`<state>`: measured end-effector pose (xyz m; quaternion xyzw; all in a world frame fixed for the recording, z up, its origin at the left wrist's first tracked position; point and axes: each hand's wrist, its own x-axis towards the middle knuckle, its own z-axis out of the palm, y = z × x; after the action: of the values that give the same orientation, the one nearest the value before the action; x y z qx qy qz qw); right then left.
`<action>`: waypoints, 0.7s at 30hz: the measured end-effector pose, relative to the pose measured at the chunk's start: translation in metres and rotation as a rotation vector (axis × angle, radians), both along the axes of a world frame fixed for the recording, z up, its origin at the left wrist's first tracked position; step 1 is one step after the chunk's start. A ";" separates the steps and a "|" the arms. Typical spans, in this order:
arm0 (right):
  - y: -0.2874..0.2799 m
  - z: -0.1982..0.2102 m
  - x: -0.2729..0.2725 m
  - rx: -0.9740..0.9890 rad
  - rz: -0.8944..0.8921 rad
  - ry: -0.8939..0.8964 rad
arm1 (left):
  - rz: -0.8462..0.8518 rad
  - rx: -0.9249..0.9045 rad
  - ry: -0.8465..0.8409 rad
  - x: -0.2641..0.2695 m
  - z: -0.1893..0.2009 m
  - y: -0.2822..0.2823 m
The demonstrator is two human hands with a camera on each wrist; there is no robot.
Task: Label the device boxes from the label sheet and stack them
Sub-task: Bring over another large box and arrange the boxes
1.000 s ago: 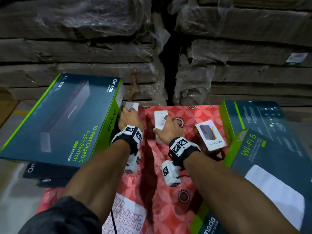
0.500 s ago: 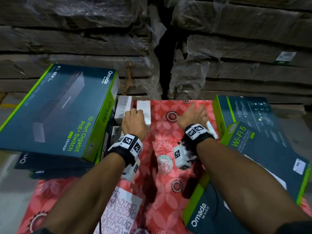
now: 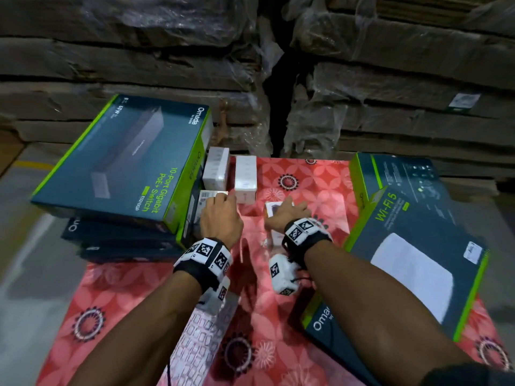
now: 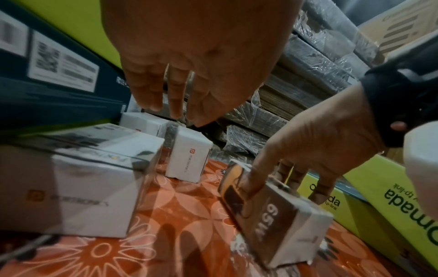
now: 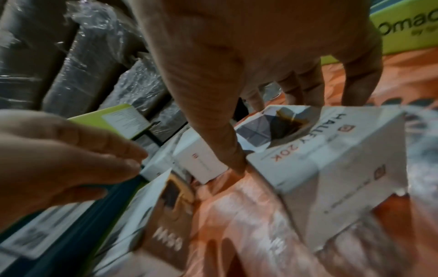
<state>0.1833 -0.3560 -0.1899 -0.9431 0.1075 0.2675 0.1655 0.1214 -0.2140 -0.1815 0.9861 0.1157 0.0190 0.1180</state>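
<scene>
My right grip (image 3: 288,211) clasps a white box (image 5: 331,168) on the red cloth (image 3: 306,179); my left grip (image 3: 220,215), fingers spread, hovers over another white box (image 4: 78,180)

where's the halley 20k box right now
The small white HALLEY 20K box sits on the red floral cloth mid-table, under the right hand, left of the green-edged Wi-Fi 5 box.

The switch box (image 3: 122,165) reads "Omada 10-Port Gigabit PoE+ Switch"; the small box (image 5: 331,168) "HALLEY 20K".
</scene>
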 end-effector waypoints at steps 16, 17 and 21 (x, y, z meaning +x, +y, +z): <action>-0.038 0.065 -0.065 0.329 -0.288 -0.391 | -0.578 0.222 0.248 -0.027 -0.021 -0.022; -0.048 0.066 -0.070 0.312 -0.312 -0.422 | -0.584 0.256 0.263 -0.027 -0.023 -0.020; -0.087 0.061 -0.101 0.269 -0.492 -0.557 | -0.582 0.359 0.248 -0.027 -0.023 -0.014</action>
<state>0.0825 -0.4434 -0.1292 -0.8955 0.2455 -0.0344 0.3696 0.0941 -0.2284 -0.2047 0.9775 -0.1617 -0.1151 -0.0717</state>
